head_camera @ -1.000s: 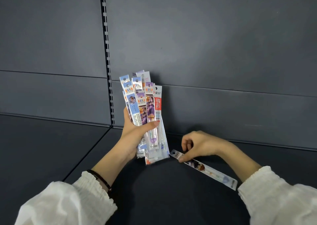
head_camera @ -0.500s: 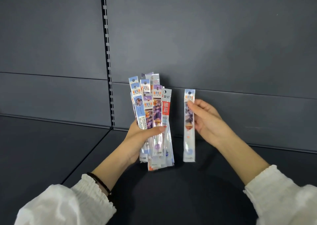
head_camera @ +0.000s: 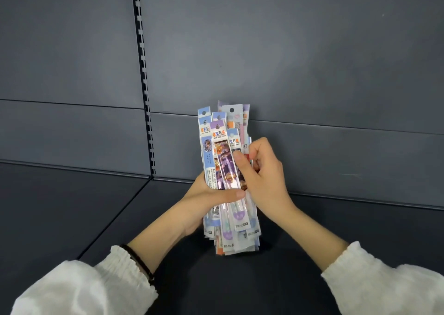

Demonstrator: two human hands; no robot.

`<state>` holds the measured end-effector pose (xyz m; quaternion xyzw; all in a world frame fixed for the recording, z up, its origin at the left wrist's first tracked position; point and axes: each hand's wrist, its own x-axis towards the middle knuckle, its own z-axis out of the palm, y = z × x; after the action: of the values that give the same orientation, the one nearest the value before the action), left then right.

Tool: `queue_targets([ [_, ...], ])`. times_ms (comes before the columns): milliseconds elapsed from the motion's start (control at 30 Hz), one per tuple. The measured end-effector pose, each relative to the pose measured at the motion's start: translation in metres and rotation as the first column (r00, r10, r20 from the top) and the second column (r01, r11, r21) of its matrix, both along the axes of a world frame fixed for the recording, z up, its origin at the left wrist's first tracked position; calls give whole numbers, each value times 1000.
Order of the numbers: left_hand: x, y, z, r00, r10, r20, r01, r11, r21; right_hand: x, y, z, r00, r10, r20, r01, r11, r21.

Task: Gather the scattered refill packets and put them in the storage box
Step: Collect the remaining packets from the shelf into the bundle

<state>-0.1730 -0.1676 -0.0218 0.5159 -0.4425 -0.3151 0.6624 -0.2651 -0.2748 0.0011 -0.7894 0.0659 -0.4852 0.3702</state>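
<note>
1. A person's two hands meet around a bundle of refill packets (head_camera: 208,163), held upright in the middle of the view, in front of the grey back panel (head_camera: 300,50) of a dark shelf (head_camera: 72,206).
2. The left hand (head_camera: 204,201) grips the bundle from the left and below, its thumb laid flat across the front of the packets; the other fingers of that hand are hidden behind the bundle.
3. The right hand (head_camera: 266,177) grips the same bundle from the right side. Its fingers (head_camera: 260,146) are curled round the right edge and its thumb presses on the front packet (head_camera: 224,168), a clear sleeve with a purple header and an illustrated figure.
4. The packets are fanned unevenly: their punched headers stand at different heights at the top, and the lower ends splay out below the hands.
5. Whether the lower ends of the bundle touch the shelf or hang just above it cannot be told.
6. A slotted upright (head_camera: 144,74) runs down the back panel to the left of the bundle.
7. White sleeves (head_camera: 84,288) with gathered cuffs cover both forearms, and a black band (head_camera: 140,263) circles the left wrist.
</note>
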Motion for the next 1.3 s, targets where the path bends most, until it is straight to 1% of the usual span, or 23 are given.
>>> queue_targets([
  [133,0,1,3,1000,21,8,-21,1000,-22,-2,6,7,998,50,43,-54,995,79],
  [200,1,2,6,999,40,34,-38,999,-38,-3,8,10,993,107,48,-111,989,94],
  [300,5,5,10,991,101,92,-94,993,-75,-5,4,19,978,210,-18,-204,966,156],
  [367,7,4,9,984,136,116,-127,989,-82,-5,2,26,953,300,-30,-281,920,273],
  [467,9,2,1,980,156,122,-150,987,-60,-3,3,31,908,416,47,-384,782,490],
  [500,9,2,-1,979,160,123,-154,987,-54,-2,5,30,895,442,63,-405,745,530],
  [533,9,1,-2,979,154,132,-149,988,-47,-2,7,29,890,452,58,-408,734,543],
  [667,1,1,-9,974,84,210,-89,996,15,-2,11,20,914,406,15,-344,753,560],
  [833,-3,-1,-12,978,36,205,-48,998,51,-5,7,23,901,433,19,-360,724,589],
  [933,-6,-2,-12,980,41,192,-50,998,46,-4,13,22,923,384,4,-325,778,538],
  [1000,-8,-4,-8,977,50,206,-55,998,20,-5,17,23,941,338,30,-307,811,499],
  [1133,-7,-7,3,964,85,251,-73,996,-55,-10,17,33,909,391,141,-409,779,475],
  [1200,-7,-7,2,961,93,259,-82,995,-54,-8,18,29,911,394,119,-401,787,469],
  [1300,-11,-7,-7,969,62,237,-58,998,-20,0,18,14,955,296,21,-271,839,471],
])
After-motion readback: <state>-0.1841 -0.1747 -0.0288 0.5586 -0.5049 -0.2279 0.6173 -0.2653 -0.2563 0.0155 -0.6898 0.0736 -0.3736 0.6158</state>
